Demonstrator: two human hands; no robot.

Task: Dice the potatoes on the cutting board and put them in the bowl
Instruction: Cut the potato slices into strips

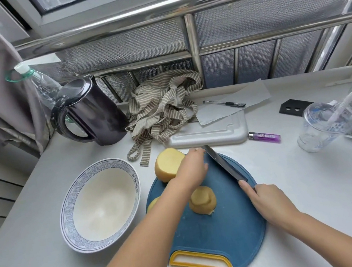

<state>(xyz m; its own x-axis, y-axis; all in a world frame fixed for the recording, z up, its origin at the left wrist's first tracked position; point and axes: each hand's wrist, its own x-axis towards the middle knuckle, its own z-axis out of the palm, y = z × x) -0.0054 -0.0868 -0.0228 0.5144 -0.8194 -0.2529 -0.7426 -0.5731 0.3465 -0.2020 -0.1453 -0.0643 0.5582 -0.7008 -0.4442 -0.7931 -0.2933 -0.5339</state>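
Note:
A round blue cutting board [227, 227] with a yellow handle lies on the white counter. My left hand [192, 169] grips a large peeled potato [167, 164] at the board's far left edge. A smaller peeled potato [202, 200] stands near the board's middle. Another potato piece [152, 203] peeks out from under my left forearm. My right hand [267, 202] holds a knife [224, 164] by its handle, index finger along the spine. The blade points away over the board's far right part, close to my left hand's fingers. An empty white bowl [100, 205] with a blue patterned rim sits left of the board.
A dark electric kettle [91, 113] and a plastic bottle [40, 84] stand at the back left. A striped cloth [163, 110], a white tray [211, 133], papers with a pen [223, 103], a purple lighter [265, 136] and a plastic cup [326, 124] lie behind and right.

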